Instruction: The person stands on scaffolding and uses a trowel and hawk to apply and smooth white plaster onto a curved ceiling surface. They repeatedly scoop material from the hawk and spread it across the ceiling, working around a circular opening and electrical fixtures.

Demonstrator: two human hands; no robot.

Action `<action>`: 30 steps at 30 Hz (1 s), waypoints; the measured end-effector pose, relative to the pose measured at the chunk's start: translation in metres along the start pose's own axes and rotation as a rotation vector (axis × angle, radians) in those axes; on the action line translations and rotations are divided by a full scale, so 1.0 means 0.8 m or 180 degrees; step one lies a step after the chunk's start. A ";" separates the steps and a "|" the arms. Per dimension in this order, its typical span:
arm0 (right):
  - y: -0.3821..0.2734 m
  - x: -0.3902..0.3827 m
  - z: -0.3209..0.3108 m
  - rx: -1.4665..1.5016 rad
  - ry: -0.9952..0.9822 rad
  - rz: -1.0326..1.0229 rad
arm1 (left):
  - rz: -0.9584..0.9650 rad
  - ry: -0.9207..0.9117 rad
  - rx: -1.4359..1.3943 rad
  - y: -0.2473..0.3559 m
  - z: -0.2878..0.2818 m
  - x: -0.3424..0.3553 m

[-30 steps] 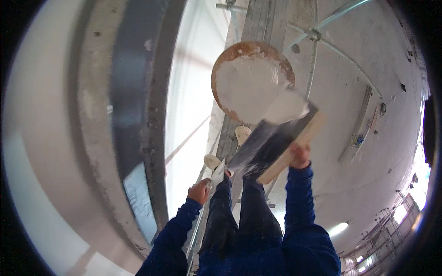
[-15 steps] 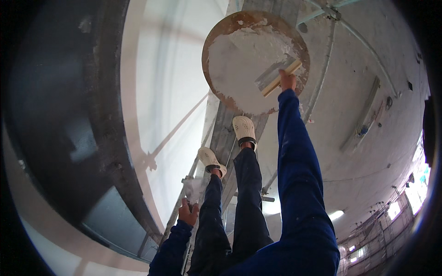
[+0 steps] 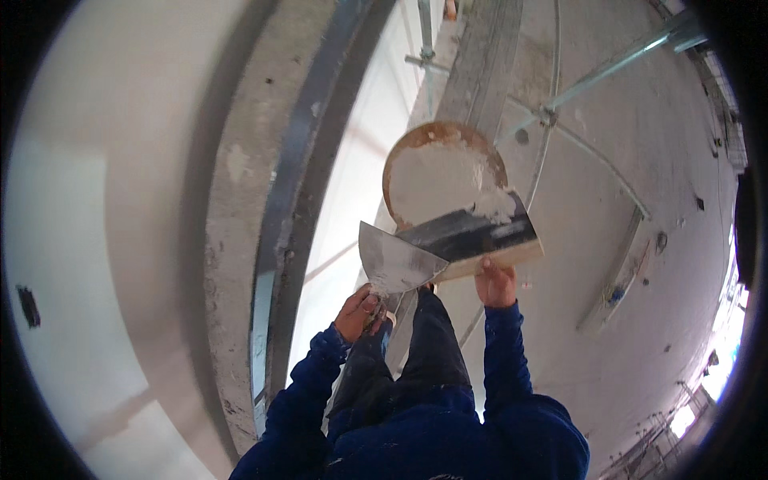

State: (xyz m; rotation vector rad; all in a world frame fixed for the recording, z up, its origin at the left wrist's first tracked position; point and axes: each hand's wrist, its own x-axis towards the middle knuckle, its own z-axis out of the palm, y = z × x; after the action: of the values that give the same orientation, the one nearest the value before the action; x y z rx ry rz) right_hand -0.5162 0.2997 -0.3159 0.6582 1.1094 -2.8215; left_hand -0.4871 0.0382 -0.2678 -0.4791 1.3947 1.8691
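My left hand (image 3: 358, 314) is closed round the handle of a putty knife (image 3: 398, 262) with a wide, flared metal blade. In my right hand (image 3: 497, 283) is a long plastering trowel (image 3: 472, 240), gripped by its pale wooden back edge. A lump of white plaster (image 3: 494, 206) sits on the far right part of the trowel's dark blade. The putty knife's blade overlaps the trowel's left end; whether they touch I cannot tell. Beyond both tools lies a round brown board (image 3: 444, 132) spread with white plaster, partly hidden by the trowel.
Under the board runs a grey scaffold plank (image 3: 488, 60), with my legs over its near part. Metal scaffold poles (image 3: 600, 80) meet at a clamp on the right. To the left stands a concrete ledge (image 3: 240, 184) beside a pale wall (image 3: 144, 160).
My right hand has lifted the trowel off the board and drawn it back toward me, now carrying plaster. My left hand has risen with the putty knife to the trowel. The view has shifted.
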 end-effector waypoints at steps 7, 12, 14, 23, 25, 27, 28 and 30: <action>-0.119 -0.061 0.160 -0.2807 -0.1778 -0.1050 | 0.0915 -0.0233 0.0823 0.111 0.033 -0.098; -0.153 -0.075 0.208 -0.3706 -0.2109 -0.1529 | 0.1309 -0.0268 0.1277 0.176 0.043 -0.148; -0.158 -0.073 0.211 -0.4098 -0.2254 -0.1704 | 0.1410 -0.0300 0.1203 0.182 0.042 -0.163; -0.143 -0.081 0.168 -0.0849 0.0185 -0.0487 | 0.2798 0.0708 0.1813 0.195 0.032 -0.162; -0.130 -0.081 0.159 -0.0336 0.0303 -0.0009 | 0.3348 0.1132 0.2464 0.197 0.027 -0.144; -0.110 -0.082 0.159 0.0051 0.0332 0.0677 | 0.3861 0.1448 0.2829 0.200 0.037 -0.125; -0.104 -0.088 0.171 0.0167 0.0299 0.0723 | 0.3712 0.1588 0.3075 0.206 0.049 -0.127; -0.096 -0.099 0.211 0.0379 0.0187 0.0872 | 0.4121 0.1590 0.3237 0.199 0.049 -0.103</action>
State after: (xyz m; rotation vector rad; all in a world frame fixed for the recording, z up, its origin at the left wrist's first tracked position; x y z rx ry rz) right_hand -0.5210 0.2365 -0.1246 0.8364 0.7919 -2.6617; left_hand -0.5466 0.0262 -0.0949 0.7085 3.1698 1.4670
